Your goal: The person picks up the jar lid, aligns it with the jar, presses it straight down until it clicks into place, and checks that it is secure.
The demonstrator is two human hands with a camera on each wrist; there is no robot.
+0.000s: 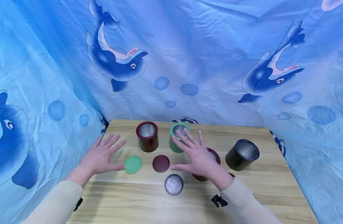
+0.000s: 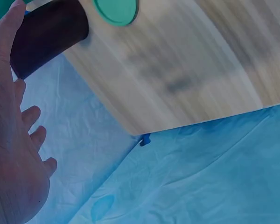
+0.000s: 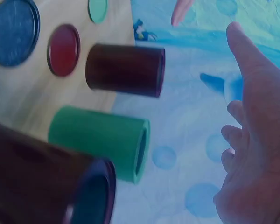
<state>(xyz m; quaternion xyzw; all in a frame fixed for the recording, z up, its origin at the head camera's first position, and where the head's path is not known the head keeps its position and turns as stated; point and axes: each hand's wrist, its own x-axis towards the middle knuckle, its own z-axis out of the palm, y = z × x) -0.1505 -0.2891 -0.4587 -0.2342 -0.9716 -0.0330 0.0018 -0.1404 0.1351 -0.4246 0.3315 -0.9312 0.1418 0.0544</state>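
Both hands hover over a wooden table with fingers spread, holding nothing. My left hand [image 1: 100, 157] is left of a green round lid [image 1: 133, 165]; its thumb tip overlaps the lid's edge in the head view. My right hand [image 1: 198, 158] partly covers a green open can [image 1: 175, 146] and a dark red open can [image 1: 199, 178]. Another dark red can [image 1: 149, 143] stands upright between the hands, toward the back. In front of it lie a dark red lid [image 1: 161, 163] and a grey lid with a dark rim [image 1: 174, 184]. A black open can [image 1: 238, 160] stands to the right.
The wooden table [image 1: 126, 202] meets blue dolphin-printed cloth [image 1: 205, 102] at the back and both sides. A small dark red edge [image 1: 232, 175] shows beside my right wrist, mostly hidden. Dark straps [image 1: 219, 201] show at both sleeves.
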